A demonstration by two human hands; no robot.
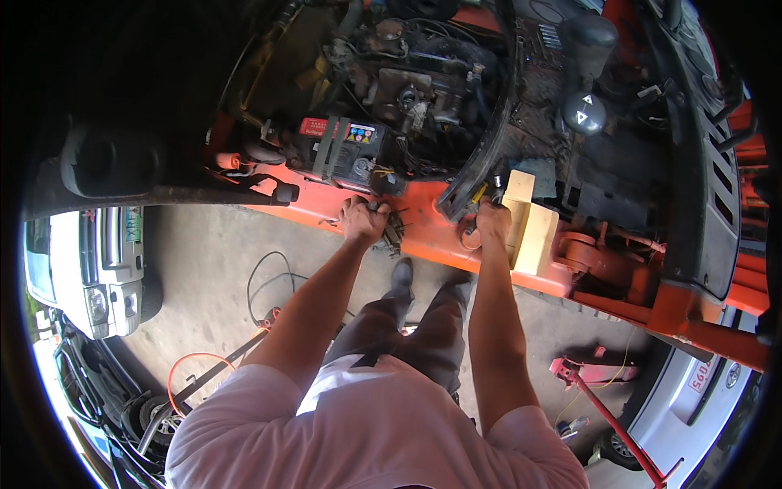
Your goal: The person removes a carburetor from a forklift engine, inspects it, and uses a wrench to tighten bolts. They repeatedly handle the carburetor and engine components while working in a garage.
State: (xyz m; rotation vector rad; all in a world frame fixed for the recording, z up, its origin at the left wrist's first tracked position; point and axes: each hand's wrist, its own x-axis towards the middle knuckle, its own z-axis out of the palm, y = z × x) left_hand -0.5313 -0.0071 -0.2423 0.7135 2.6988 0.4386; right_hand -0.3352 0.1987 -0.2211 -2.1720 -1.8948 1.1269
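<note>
My left hand (365,220) is closed at the edge of an orange metal frame (432,240), its fingers curled around a dark, greasy metal part (394,233) whose kind I cannot tell. Just beyond that hand, a battery (346,151) with a red label sits under a grey strap. Farther right, my right hand (493,222) is closed over the frame beside cream-coloured blocks (531,232). By its fingertips show a small yellow-and-black item (479,193) and a shiny metal piece (498,181). What its fingers grip is mostly hidden.
Beyond the frame lies an exposed engine (411,98). Right of it, a black knob (585,112) stands above a dark floor plate with loose tools (550,37). Behind me are a red floor jack (574,375), a looped hose (273,277) and parked vehicles (98,269).
</note>
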